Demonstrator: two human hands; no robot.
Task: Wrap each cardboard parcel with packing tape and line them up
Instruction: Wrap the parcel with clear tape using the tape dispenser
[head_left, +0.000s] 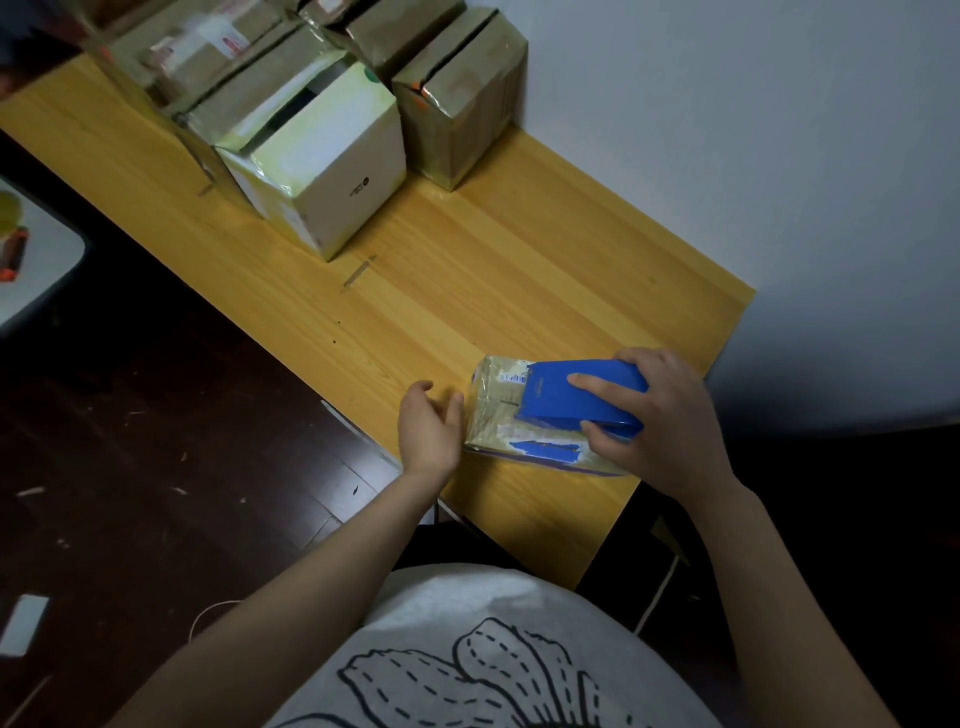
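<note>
One long wooden bench (519, 270), running diagonally from upper left to lower right of the frame. Several wrapped parcels (462, 114) lined up at its upper-left end, glossy with tape, a white box (332, 171) nearest in the row.

Well apart from them, at lower right near the bench's close corner: the small cardboard parcel (493, 410) being worked on, lying flat, already partly taped. Right hand (665, 421) over the parcel's right end, fingers (592, 382) curled round a blue tape dispenser (571, 395), forefinger laid along its top, thumb at its lower edge. Dispenser resting on the parcel's upper face. Left hand (428, 428) just beside the parcel's left end, fingers loose and holding nothing; touching the cardboard or not, cannot tell. Smallest, a blue patch (545, 451) on the parcel's near side. No view of the tape itself or of any cutter.

Probably mid-wrap, judging by the dispenser on top. Risks from here:
- Parcel sliding along the bench under the dispenser's pull, with no firm hold on it; better with the left hand pressed against the end.
- Tape creasing or running askew if drawn at a slant.
- Little spare bench at lower right: danger of parcel or dispenser going over the edge on a hard tug.
- Possibly a nicked finger at a serrated cutter when tearing off.
</note>
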